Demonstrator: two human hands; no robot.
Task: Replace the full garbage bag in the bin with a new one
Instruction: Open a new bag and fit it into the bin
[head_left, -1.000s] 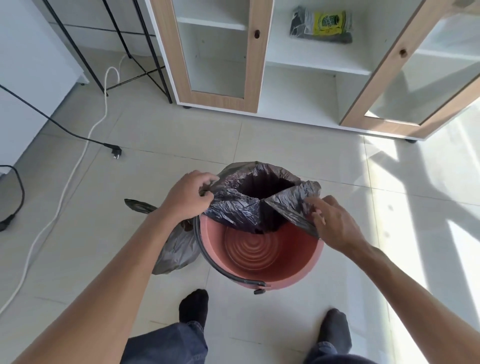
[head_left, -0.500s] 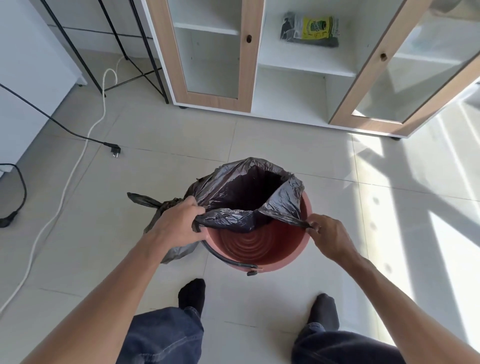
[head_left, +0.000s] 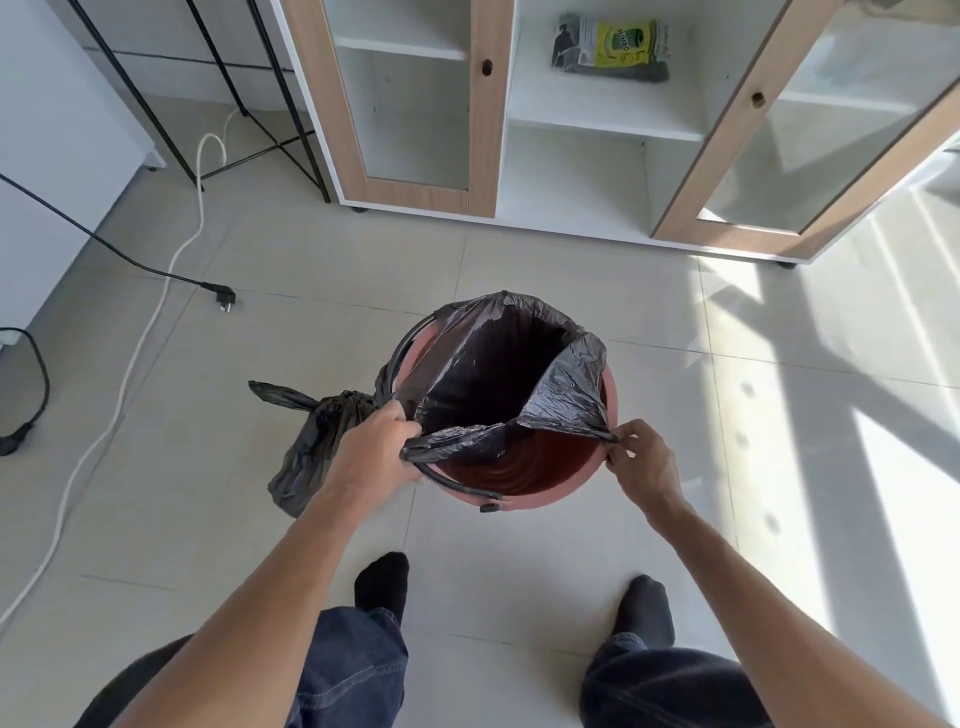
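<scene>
A round pink bin (head_left: 540, 491) with a black handle stands on the tiled floor in front of my feet. A new black garbage bag (head_left: 493, 374) sits open in it, its far edge draped over the far rim. My left hand (head_left: 371, 452) grips the bag's near edge at the bin's left rim. At the right rim my right hand (head_left: 641, 462) pinches the bag's other corner, pulling the edge taut across the opening. The tied full black bag (head_left: 311, 441) lies on the floor left of the bin, partly behind my left hand.
A white cabinet with wooden-framed glass doors (head_left: 483, 104) stands open beyond the bin, a pack of bags (head_left: 610, 47) on its shelf. A black cable with a plug (head_left: 221, 296) and a white cable (head_left: 156, 312) run over the floor at left. Black rack legs (head_left: 291, 104) stand at the back left.
Both hands have pulled the bag's near edge down and apart, from above the bin to its left and right rims. The bag mouth has opened wider.
</scene>
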